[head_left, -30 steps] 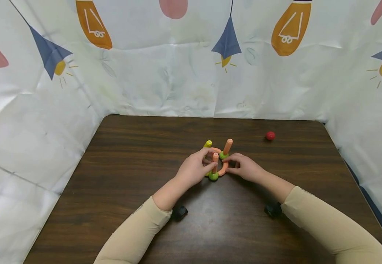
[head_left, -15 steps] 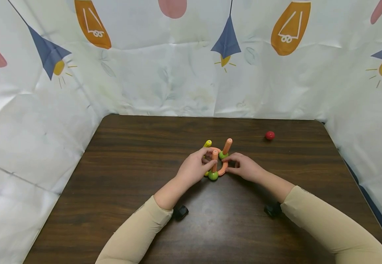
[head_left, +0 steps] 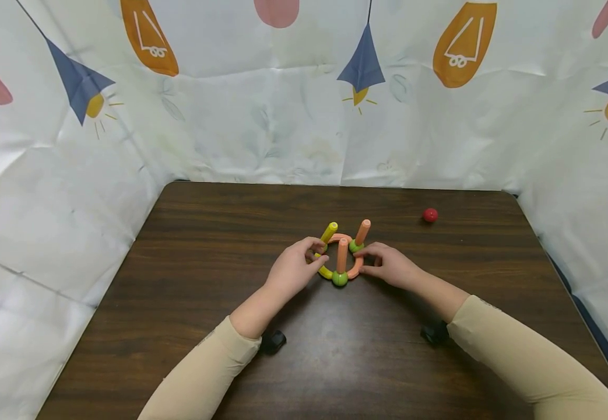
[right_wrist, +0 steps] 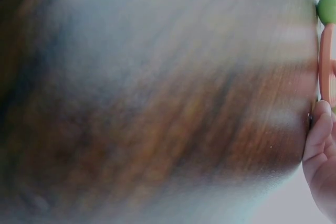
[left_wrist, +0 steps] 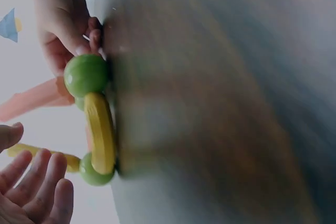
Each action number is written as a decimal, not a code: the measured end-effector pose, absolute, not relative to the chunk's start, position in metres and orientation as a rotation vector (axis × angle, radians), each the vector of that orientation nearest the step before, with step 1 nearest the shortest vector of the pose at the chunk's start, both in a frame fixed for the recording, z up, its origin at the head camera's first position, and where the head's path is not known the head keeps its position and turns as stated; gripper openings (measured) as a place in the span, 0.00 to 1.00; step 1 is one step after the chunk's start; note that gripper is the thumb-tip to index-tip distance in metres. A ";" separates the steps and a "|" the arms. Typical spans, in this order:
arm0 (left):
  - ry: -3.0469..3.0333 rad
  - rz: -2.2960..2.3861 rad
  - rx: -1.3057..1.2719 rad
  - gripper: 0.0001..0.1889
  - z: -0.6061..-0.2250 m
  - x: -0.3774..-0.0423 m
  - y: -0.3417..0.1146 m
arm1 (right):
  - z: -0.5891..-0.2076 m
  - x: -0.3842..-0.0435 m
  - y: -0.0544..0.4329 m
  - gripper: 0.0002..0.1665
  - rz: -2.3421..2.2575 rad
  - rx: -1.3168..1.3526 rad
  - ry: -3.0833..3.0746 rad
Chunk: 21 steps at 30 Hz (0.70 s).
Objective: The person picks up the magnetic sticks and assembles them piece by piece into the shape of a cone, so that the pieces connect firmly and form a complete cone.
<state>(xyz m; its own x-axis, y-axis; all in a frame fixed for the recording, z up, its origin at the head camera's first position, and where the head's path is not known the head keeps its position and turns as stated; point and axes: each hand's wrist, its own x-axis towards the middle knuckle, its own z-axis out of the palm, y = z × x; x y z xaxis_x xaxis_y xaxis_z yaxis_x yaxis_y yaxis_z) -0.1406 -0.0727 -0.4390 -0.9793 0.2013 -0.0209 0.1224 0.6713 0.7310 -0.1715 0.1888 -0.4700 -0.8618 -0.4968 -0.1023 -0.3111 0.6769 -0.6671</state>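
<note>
A toy ring of curved rods and green balls lies on the table, with an orange curved rod (head_left: 357, 269) at right and a yellow curved rod (head_left: 325, 273) at left. From its balls rise a yellow stick (head_left: 329, 232), a front orange stick (head_left: 342, 255) and a back orange stick (head_left: 363, 232). The front green ball (left_wrist: 86, 76) looks large in the left wrist view. My right hand (head_left: 392, 268) pinches the ring's right side with thumb and forefinger. Beside the left side is my left hand (head_left: 292, 269), its fingers loosely bent and holding nothing in the left wrist view.
A small red ball (head_left: 430, 215) lies at the back right of the dark wooden table (head_left: 220, 233). White printed cloth (head_left: 283, 134) hangs behind the table and at both sides. Black wrist cameras sit beneath both forearms.
My left hand has let go of the front orange stick and moved left, uncovering the ring's yellow side. The right hand stays where it was.
</note>
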 end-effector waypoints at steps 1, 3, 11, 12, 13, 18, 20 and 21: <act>2.784 1.205 0.249 0.18 -0.439 -0.140 -0.075 | -0.470 -0.172 0.189 0.21 -0.963 -0.640 2.617; 2.790 1.206 0.207 0.18 -0.440 -0.139 -0.080 | -0.469 -0.171 0.188 0.21 -0.958 -0.633 2.615; 2.800 1.088 0.148 0.25 -0.442 -0.139 -0.091 | -0.468 -0.171 0.188 0.21 -0.948 -0.621 2.614; 2.796 1.056 0.155 0.27 -0.443 -0.139 -0.092 | -0.468 -0.171 0.188 0.21 -0.947 -0.618 2.614; 2.790 1.026 0.161 0.28 -0.443 -0.139 -0.092 | -0.468 -0.171 0.188 0.21 -0.946 -0.615 2.614; 2.761 0.894 0.178 0.32 -0.446 -0.141 -0.092 | -0.469 -0.172 0.188 0.21 -0.944 -0.613 2.615; 2.745 0.865 0.182 0.32 -0.447 -0.142 -0.091 | -0.470 -0.172 0.189 0.21 -0.947 -0.615 2.615; 2.738 0.850 0.185 0.32 -0.448 -0.143 -0.090 | -0.470 -0.172 0.189 0.21 -0.949 -0.614 2.615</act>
